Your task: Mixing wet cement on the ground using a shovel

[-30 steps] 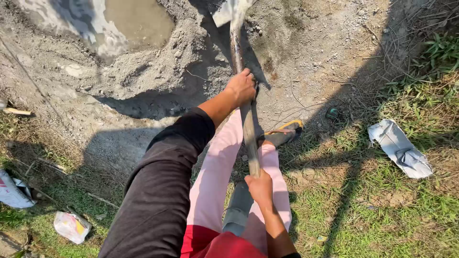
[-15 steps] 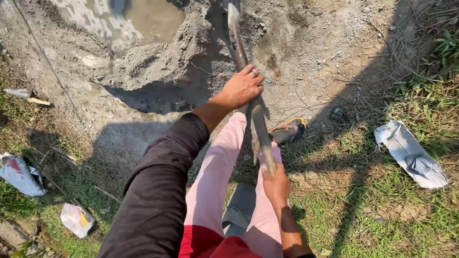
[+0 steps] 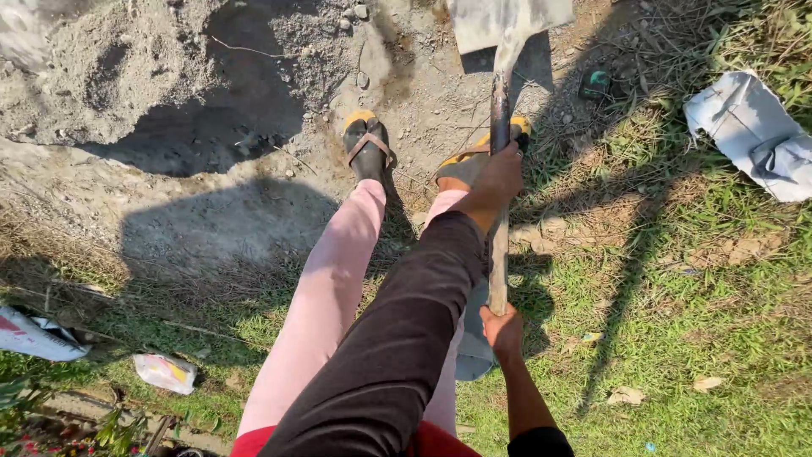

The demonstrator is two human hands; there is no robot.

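Fingers (image 3: 506, 173) of the left hand (image 3: 497, 182) wrapped midway round the shovel (image 3: 499, 127) shaft, right hand (image 3: 504, 330) clasping its end, blade down on gritty ground beside the sandalled feet (image 3: 370, 148); long, stiff, probably blade-heavy, best held two-handed, hands apart.

We see three pieces of packaging, all placed against the shovel (image 3: 501, 169). Well to its right, on the grass, lies a crumpled white-grey sack (image 3: 753, 135), flattened and folded. Far to the shovel's lower left, at the frame edge, a white bag (image 3: 30, 334) with a red patch rests among weeds. Nearer, lower left too, sits a small crushed white wrapper (image 3: 165, 372) with yellow and red marks.
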